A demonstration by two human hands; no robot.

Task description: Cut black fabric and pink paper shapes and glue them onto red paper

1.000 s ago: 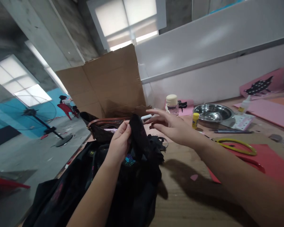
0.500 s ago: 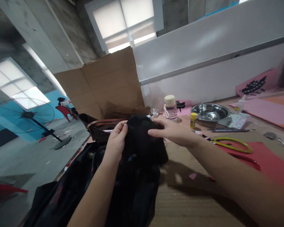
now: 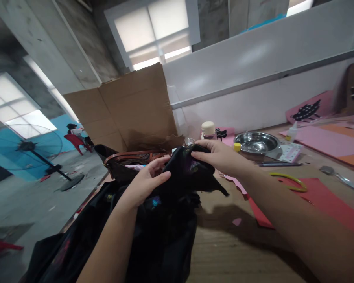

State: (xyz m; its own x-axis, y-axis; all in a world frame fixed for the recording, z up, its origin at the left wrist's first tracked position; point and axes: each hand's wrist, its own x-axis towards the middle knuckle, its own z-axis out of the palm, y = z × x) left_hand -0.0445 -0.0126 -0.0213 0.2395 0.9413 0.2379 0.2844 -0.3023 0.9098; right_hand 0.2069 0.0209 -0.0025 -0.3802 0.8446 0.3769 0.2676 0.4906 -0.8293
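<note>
Black cloth (image 3: 188, 173) with small shiny coloured patterns is bunched up in front of me, with a pointed corner sticking out to the right. My right hand (image 3: 222, 156) pinches its upper edge between thumb and fingers. At the cloth's left side is my left hand (image 3: 144, 184), thumb and fingers apart, the thumb tip against the fabric. More of the dark fabric (image 3: 165, 239) spreads below and to the left, partly covered by my left forearm. Behind my left hand stands a brown handbag (image 3: 115, 161) with tan handles.
A cardboard sheet (image 3: 135, 110) stands upright behind the bag. Toward the back right are a cream-lidded bottle (image 3: 208, 129), a steel bowl (image 3: 257, 142), a glue bottle (image 3: 292, 132) and pens (image 3: 279, 164). Yellow-handled scissors (image 3: 290, 181) lie by red paper (image 3: 324, 196). A fan (image 3: 29, 146) stands left.
My left hand has moved down and its fingers have come apart from their pinch on the cloth. The cloth has turned in my right hand, its corner now pointing right.
</note>
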